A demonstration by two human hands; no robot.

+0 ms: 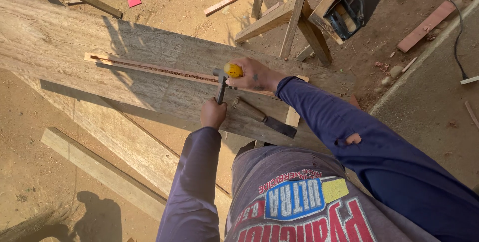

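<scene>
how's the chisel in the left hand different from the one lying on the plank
The chisel in the left hand stands nearly upright, gripped by the left hand with the hammer in the right hand at its top. The chisel lying on the plank rests flat and untouched, its brown wooden handle and dark blade fully visible. Both sit on the same plank near the long groove.

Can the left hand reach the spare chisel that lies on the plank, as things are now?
Probably yes. The spare chisel lies on the plank just beside the left hand, with nothing between them. But that hand is closed around a tool, so it would need to let go first.
</scene>
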